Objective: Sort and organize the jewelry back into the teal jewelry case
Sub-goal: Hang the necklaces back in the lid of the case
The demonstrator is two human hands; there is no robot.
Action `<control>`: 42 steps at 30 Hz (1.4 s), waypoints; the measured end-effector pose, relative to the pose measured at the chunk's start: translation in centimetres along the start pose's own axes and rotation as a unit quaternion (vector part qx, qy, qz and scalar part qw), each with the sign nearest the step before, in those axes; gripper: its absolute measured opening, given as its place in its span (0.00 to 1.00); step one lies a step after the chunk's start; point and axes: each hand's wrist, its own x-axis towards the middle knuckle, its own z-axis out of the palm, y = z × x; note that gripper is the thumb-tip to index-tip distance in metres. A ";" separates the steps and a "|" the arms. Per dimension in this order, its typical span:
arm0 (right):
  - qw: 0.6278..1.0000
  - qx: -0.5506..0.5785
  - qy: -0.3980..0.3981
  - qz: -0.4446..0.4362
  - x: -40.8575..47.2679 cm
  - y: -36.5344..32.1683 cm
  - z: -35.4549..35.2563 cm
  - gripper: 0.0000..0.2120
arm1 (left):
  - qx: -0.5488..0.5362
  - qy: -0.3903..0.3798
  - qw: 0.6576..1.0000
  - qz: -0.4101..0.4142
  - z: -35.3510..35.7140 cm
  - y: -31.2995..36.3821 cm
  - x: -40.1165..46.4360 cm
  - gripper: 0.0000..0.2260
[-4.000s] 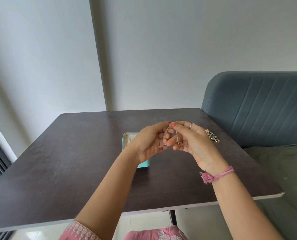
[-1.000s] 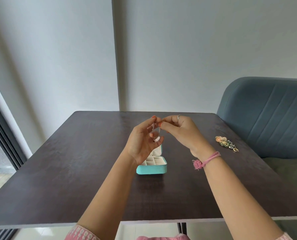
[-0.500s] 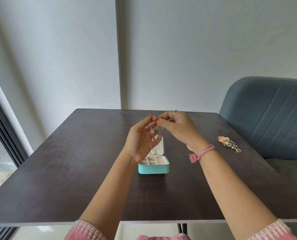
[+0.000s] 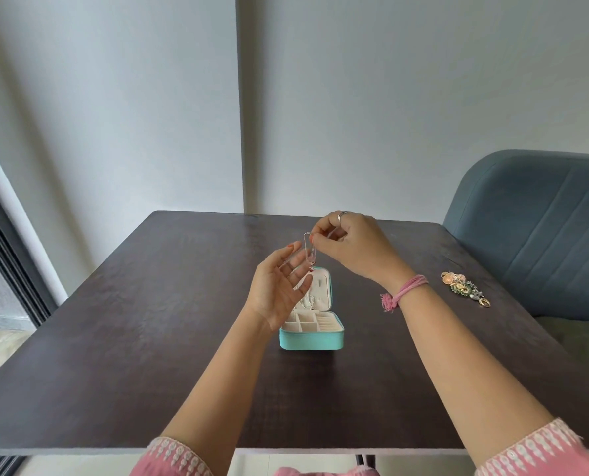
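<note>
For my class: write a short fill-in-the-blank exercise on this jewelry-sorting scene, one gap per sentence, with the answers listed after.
1. The right hand pinches a thin looped ____ above the case.
2. The teal jewelry case stands with its lid ____.
3. The left hand is held with its fingers ____, holding nothing.
4. The cluster of colourful jewelry lies on the table to the ____ of the case.

Answers: chain; open; open; right

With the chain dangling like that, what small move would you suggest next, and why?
Probably lower the right hand so the chain settles into the teal jewelry case. The chain hangs pinched right above the open case, and the open left hand beside it can guide it.
</note>
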 end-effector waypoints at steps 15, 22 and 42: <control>0.997 -0.068 -0.037 0.006 -1.4 4.1 2.1 0.04 | 0.366 0.132 0.921 -0.010 -7.0 -1.8 6.0 0.27; 0.992 -0.110 -0.059 0.030 -2.5 6.1 2.9 0.05 | 0.338 0.111 0.934 0.031 -6.5 -2.4 5.6 0.22; 0.964 -0.266 -0.007 -0.005 -2.0 8.7 4.4 0.10 | 0.249 0.064 0.952 0.165 -7.3 -3.8 3.0 0.12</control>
